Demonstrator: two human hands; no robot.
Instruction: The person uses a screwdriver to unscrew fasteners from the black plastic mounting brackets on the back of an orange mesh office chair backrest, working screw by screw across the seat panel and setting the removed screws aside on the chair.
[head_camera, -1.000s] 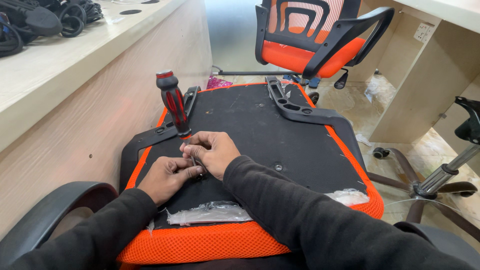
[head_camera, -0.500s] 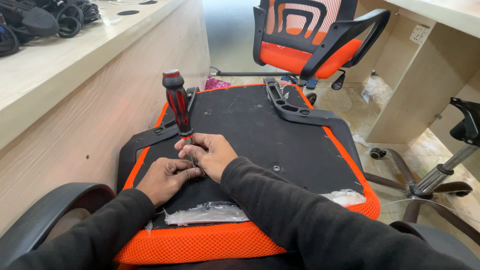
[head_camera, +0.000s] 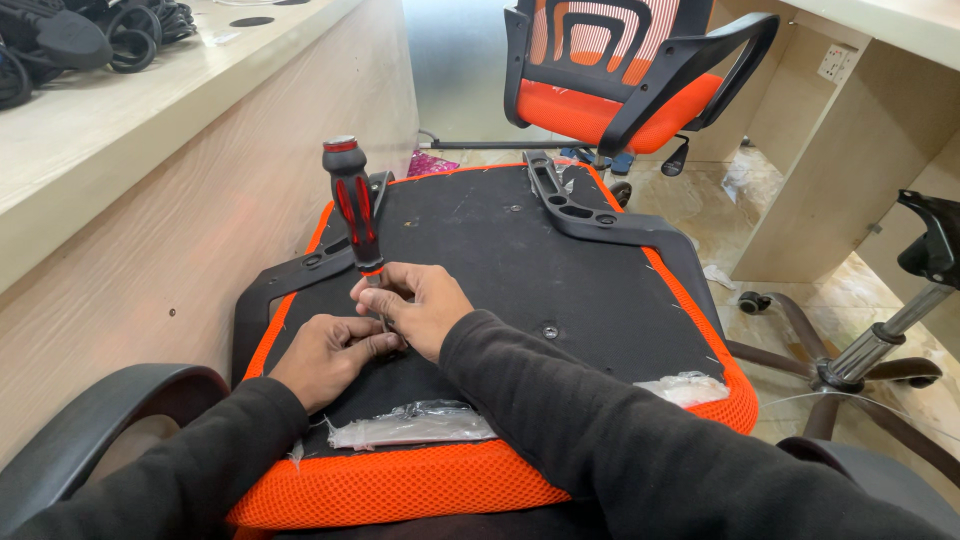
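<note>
Head view, looking down over both forearms in dark sleeves.

Item 1: upturned office-chair seat, black fabric underside with orange mesh edging (head_camera: 600, 290), lying flat before the person and filling the middle of the frame.

Item 2: screwdriver with red-and-black ribbed plastic handle (head_camera: 354, 205). Long axis close to upright, top leaning slightly away and to the left; lower shaft hidden among the fingers, tip apparently at the seat underside. It rises directly from the hands, on the seat's left half.

Item 3: right hand (head_camera: 425, 305), fingers curled together around the base of the handle and shaft, pinching it. This hand is the nearer and the higher of the two on the tool.

Item 4: left hand (head_camera: 325, 352), just below and touching the right, fingers bent inward toward the shaft's foot; whether it grips the shaft or something small there cannot be told.

Item 5: black plastic armrest bracket (head_camera: 590, 215), lying on the seat's far right, apart from the hands.

Item 6: crumpled clear plastic wrapping (head_camera: 410, 425), at the near edge.

Item 7: assembled orange-and-black mesh chair (head_camera: 620, 70), beyond.

Item 8: chrome-column wheeled chair base (head_camera: 860, 360), on the floor at right.

Item 9: pale wooden counter (head_camera: 150, 130), along the left.
</note>
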